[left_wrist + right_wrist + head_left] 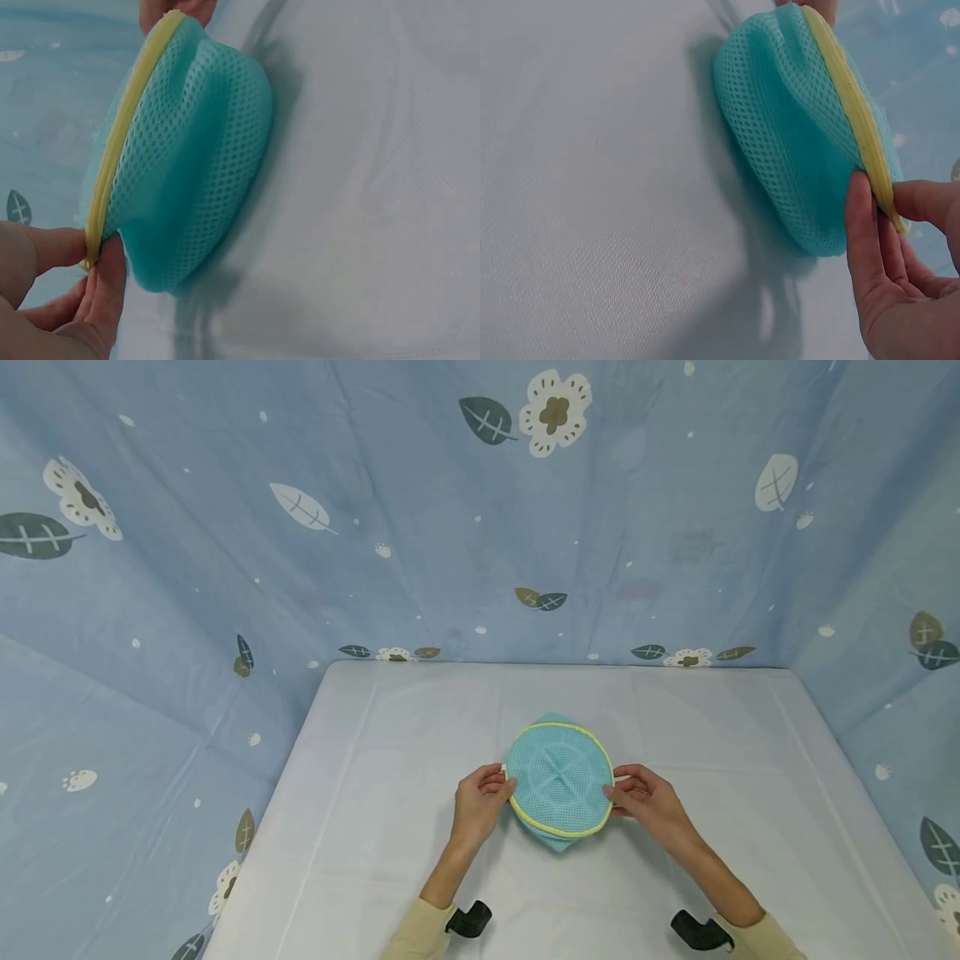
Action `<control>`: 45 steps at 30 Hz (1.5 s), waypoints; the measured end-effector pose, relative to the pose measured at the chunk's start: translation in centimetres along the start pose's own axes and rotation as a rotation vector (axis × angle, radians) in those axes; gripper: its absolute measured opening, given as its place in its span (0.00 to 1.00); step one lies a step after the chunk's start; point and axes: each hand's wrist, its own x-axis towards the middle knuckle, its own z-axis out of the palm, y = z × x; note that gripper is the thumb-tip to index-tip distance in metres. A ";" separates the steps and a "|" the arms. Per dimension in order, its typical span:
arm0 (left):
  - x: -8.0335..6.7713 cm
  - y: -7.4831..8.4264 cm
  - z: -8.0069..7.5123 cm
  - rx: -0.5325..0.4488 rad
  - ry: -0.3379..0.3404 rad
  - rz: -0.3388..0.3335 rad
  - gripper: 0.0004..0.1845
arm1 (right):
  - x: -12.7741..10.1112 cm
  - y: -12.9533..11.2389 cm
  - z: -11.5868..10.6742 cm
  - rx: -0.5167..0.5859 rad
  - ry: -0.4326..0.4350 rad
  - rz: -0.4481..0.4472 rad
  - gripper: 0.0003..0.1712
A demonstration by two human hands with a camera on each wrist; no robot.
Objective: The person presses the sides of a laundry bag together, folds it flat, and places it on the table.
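Note:
A round turquoise mesh pouch (558, 777) with a yellow rim sits at the middle of the white table (375, 827), between both hands. My left hand (480, 797) pinches its left edge; in the left wrist view the thumb and fingers (101, 281) clamp the yellow rim (124, 127) of the mesh pouch (202, 165). My right hand (641, 797) pinches the right edge; the right wrist view shows its thumb (862, 232) on the mesh pouch (787, 135) and a finger behind the yellow rim (855, 105). The pouch is puffed, its contents hidden.
A blue cloth with leaf and flower prints (480, 527) hangs behind and on both sides of the table. Black wrist camera mounts (468, 920) (697, 931) show near the sleeves at the front edge.

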 end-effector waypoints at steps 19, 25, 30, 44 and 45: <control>0.4 -1.5 0.2 0.107 -0.012 0.023 0.16 | 0.6 1.0 0.3 -0.059 -0.001 0.014 0.24; 0.0 -1.5 0.6 0.230 0.024 0.080 0.21 | 0.5 1.5 0.7 -0.257 0.078 -0.099 0.20; -0.3 -1.6 1.1 0.483 0.057 0.301 0.25 | 0.3 1.6 1.1 -0.516 0.174 -0.360 0.21; -0.2 -2.4 1.2 0.658 -0.085 0.725 0.15 | 0.3 2.0 1.6 -0.730 0.077 -0.699 0.20; -0.2 -2.4 1.1 0.663 -0.094 0.732 0.17 | 0.3 2.1 1.6 -0.732 0.083 -0.697 0.20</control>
